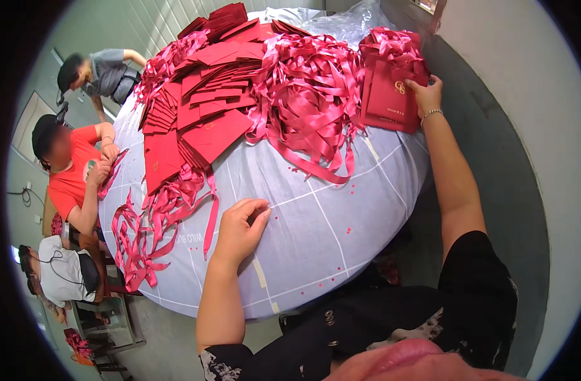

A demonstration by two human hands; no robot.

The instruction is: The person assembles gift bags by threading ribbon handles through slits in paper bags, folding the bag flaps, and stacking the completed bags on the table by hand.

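Observation:
My right hand is at the far right of the table, its thumb on the front of a red paper gift bag with gold marking and its fingers round the edge. That bag lies on top of a small stack, with pink-red ribbon bunched above it. My left hand rests on the cloth nearer me. Its fingers are curled, thumb tip close to the index tip, and I see nothing in them. A loose ribbon from the left pile hangs just beside it.
A large heap of pink-red ribbons and piled red bags cover the far side of the cloth-covered table. Clear plastic lies behind. Several people work at left, including one in an orange shirt. A wall stands close at right.

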